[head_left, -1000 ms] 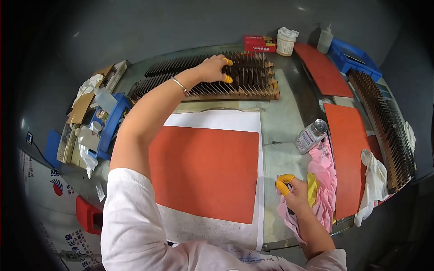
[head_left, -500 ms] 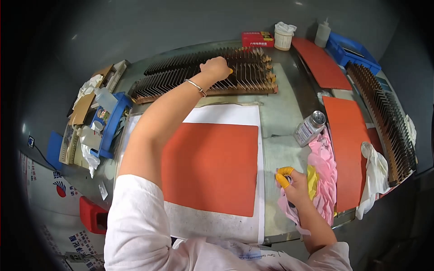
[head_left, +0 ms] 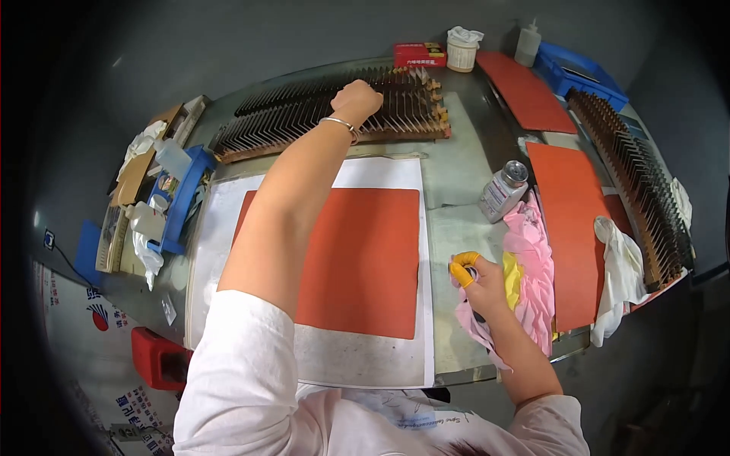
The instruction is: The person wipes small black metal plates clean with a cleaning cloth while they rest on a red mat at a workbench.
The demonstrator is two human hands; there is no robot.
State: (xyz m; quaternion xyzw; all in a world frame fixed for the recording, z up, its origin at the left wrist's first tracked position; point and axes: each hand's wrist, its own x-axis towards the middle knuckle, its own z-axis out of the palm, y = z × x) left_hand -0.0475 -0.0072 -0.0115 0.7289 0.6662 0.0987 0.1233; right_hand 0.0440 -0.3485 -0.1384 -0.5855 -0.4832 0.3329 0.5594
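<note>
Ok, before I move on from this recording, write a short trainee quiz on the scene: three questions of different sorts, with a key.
1. Multiple choice: which hand is at the slotted racks on the far side of the table?
A) left
B) right
C) neither

2. True or false: the pink cloth lies to the right of the central orange-red sheet.

3. Short answer: what colour are the finger covers on the right hand?

Key:
1. A, the left hand
2. True
3. Yellow
</note>
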